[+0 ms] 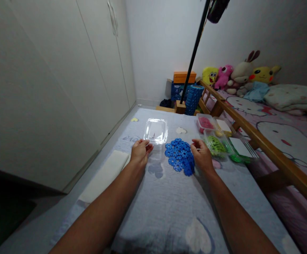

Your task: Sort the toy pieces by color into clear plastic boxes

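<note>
My left hand [142,151] pinches the near left edge of a clear plastic container [155,131], which lies on the cloth and shines with reflected light. To its right is a loose pile of blue flower-shaped plastic discs [179,155], notched around their rims. My right hand [202,156] is at the right side of this pile with its fingers closed in a pinch. A thin pale sliver shows at those fingertips, too small to name.
Clear boxes stand on the right: one with pink pieces [205,123], one with green pieces [216,145]. A folded white cloth [105,174] lies left. A wooden bed rail [259,134] borders the right side; a black pole [195,49] rises behind.
</note>
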`<state>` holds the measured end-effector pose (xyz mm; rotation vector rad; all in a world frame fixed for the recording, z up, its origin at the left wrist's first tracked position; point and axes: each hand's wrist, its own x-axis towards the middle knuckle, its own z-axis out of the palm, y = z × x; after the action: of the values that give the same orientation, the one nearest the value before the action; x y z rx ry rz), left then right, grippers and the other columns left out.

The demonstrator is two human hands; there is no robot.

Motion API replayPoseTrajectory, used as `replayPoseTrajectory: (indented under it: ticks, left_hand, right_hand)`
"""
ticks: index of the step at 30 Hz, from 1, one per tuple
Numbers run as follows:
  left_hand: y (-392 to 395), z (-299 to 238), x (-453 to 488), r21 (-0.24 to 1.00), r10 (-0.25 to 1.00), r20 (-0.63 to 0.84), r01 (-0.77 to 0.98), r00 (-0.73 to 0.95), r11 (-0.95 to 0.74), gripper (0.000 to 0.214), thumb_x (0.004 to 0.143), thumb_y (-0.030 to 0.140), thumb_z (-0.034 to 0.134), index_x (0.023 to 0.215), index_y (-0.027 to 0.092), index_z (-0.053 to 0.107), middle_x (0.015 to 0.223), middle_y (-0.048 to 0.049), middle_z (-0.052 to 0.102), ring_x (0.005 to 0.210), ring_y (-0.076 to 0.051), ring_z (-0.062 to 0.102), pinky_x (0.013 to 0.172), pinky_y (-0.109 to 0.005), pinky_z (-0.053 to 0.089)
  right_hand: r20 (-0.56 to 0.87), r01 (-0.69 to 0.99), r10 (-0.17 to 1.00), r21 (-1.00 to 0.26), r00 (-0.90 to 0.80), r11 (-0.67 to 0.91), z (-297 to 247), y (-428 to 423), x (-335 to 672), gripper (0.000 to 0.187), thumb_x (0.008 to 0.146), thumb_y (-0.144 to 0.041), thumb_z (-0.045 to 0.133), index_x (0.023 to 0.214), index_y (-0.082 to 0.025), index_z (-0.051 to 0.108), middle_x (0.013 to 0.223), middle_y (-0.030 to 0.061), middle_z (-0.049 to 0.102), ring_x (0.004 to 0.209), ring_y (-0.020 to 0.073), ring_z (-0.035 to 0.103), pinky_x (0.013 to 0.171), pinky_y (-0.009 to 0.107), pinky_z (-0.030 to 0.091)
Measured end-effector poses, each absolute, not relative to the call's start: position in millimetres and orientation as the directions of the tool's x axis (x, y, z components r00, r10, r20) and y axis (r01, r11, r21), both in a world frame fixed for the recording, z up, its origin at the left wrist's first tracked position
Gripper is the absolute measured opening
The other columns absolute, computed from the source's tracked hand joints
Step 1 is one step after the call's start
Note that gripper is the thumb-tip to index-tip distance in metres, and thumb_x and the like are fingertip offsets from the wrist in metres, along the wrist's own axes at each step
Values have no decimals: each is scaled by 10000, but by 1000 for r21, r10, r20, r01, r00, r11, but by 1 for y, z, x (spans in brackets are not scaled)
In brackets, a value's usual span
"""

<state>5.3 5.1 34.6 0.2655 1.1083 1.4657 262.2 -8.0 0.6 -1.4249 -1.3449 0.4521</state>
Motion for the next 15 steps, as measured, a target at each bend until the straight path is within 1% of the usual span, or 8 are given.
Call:
replayPoseTrajectory:
  ticks: [4, 7, 9, 11, 13, 15]
  left_hand:
    - [46, 28, 0, 764, 825, -461, -618, -326, 183, 228, 760, 30, 639, 802, 197, 490, 608, 73, 543, 511, -63, 550, 611, -204, 522]
    - [68, 24, -3, 791, 815, -420, -601, -398, 114, 238, 772, 54, 674, 796, 195, 483, 619, 76, 543, 525, -55, 546, 631, -197, 515]
    - [77, 23, -3, 804, 793, -410, -588, -451, 81, 277, 763, 96, 739, 795, 195, 483, 640, 75, 553, 543, -54, 555, 628, -188, 502]
    - [83, 21, 2, 795, 751, -456, -598, -477, 103, 283, 773, 140, 776, 791, 191, 498, 649, 69, 549, 542, -53, 551, 605, -177, 481]
    - [86, 18, 10, 754, 721, -533, -635, -444, 166, 246, 816, 180, 768, 791, 187, 523, 647, 59, 537, 529, -58, 544, 587, -179, 477]
    - [88, 14, 20, 698, 728, -583, -680, -359, 223, 222, 847, 220, 759, 807, 189, 543, 640, 48, 535, 526, -77, 555, 588, -203, 501]
  right_hand:
    - [501, 656, 842, -706, 199, 265, -16, -11, 266, 269, 856, -387, 588, 1023, -203, 694, 1004, 115, 681, 975, 283, 628, 897, 455, 499]
    - [556, 747, 819, -604, 145, 278, -26, -10, 267, 257, 873, -378, 579, 1023, -204, 695, 1044, 130, 696, 1060, 308, 607, 997, 497, 448]
    - [572, 781, 811, -560, 124, 275, -31, -8, 268, 252, 893, -380, 572, 1031, -207, 693, 1055, 125, 700, 1074, 306, 600, 1016, 498, 430]
    - [584, 797, 804, -536, 111, 279, -35, -7, 269, 260, 911, -390, 565, 1041, -205, 692, 1059, 121, 697, 1073, 303, 598, 1005, 491, 433]
    - [598, 804, 795, -519, 100, 290, -38, -7, 270, 275, 924, -402, 561, 1054, -197, 692, 1062, 121, 691, 1067, 302, 598, 987, 487, 441]
    - [609, 808, 787, -509, 94, 297, -40, -7, 271, 282, 932, -408, 564, 1063, -193, 691, 1061, 120, 685, 1060, 301, 599, 977, 483, 447]
